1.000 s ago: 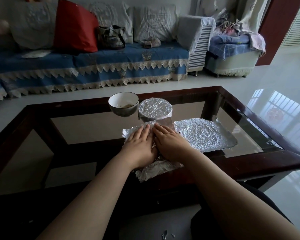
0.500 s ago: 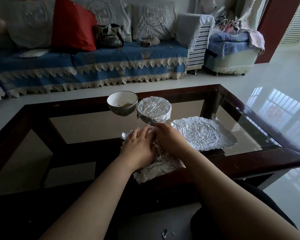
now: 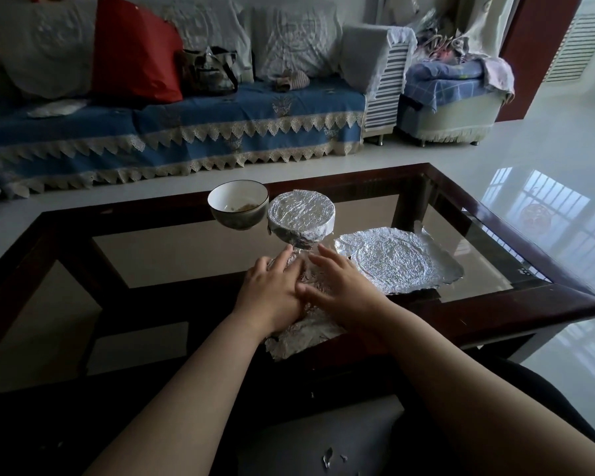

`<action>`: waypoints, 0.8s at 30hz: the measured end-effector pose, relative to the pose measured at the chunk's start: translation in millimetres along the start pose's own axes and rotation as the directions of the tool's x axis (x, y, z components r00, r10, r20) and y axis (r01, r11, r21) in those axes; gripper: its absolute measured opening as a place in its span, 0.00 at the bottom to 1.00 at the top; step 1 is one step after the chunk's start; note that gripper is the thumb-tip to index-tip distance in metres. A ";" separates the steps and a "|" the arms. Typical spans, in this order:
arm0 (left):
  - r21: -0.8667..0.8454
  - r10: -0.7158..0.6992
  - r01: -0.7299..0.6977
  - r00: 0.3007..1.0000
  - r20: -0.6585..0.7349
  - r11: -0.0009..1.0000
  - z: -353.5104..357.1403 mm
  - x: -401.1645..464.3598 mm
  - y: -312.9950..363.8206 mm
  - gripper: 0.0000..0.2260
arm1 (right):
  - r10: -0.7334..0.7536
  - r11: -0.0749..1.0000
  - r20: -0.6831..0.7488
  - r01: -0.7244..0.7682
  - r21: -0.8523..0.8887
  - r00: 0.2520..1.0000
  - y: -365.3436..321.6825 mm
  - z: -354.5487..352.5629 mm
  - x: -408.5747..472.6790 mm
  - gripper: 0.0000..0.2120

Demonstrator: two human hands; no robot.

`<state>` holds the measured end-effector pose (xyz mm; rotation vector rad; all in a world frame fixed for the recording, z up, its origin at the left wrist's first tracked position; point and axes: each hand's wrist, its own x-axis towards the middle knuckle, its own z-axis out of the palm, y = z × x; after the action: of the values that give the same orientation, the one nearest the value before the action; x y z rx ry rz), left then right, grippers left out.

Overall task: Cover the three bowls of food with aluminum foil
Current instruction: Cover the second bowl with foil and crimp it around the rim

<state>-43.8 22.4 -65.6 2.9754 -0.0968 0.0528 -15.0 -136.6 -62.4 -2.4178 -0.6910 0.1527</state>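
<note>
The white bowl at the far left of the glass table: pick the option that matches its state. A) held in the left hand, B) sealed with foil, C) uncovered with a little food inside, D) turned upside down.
C: the white bowl stands open-topped with a few scraps of food in it, beside the foil-covered bowl; both hands press foil nearer the person.

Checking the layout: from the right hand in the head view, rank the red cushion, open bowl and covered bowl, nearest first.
1. Covered bowl, just beyond the right hand.
2. Open bowl, farther left on the table.
3. Red cushion, on the sofa.
</note>
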 end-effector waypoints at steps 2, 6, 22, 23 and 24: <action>-0.012 -0.013 0.013 1.000 -0.007 1.000 0.4 0.0 -0.7 0.27 | -0.031 0.999 0.041 0.033 -0.038 0.999 1.7 0.6 -9.2 0.46; -0.105 -0.054 0.047 0.996 -0.068 0.993 0.8 -1.3 1.3 0.25 | -0.091 0.995 0.076 0.094 -0.033 0.993 9.1 2.1 -13.9 0.54; -0.739 0.072 0.013 0.994 0.084 0.674 -17.5 -5.6 -28.5 0.61 | -0.167 0.967 -0.097 0.144 -0.212 0.981 10.4 14.8 -18.7 0.49; -0.735 0.108 0.022 0.986 0.128 0.677 -20.4 -7.7 -32.2 0.61 | -0.169 0.966 -0.094 0.147 -0.211 0.981 10.8 14.3 -18.6 0.49; -0.717 0.135 0.017 0.979 0.154 0.697 -21.5 -10.6 -34.8 0.61 | -0.171 0.967 -0.093 0.148 -0.209 0.981 11.3 14.0 -18.3 0.49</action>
<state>-52.6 60.9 -50.5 2.1710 -0.1891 -0.2245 -29.4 -146.3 -81.3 -2.5248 -0.8834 -0.1213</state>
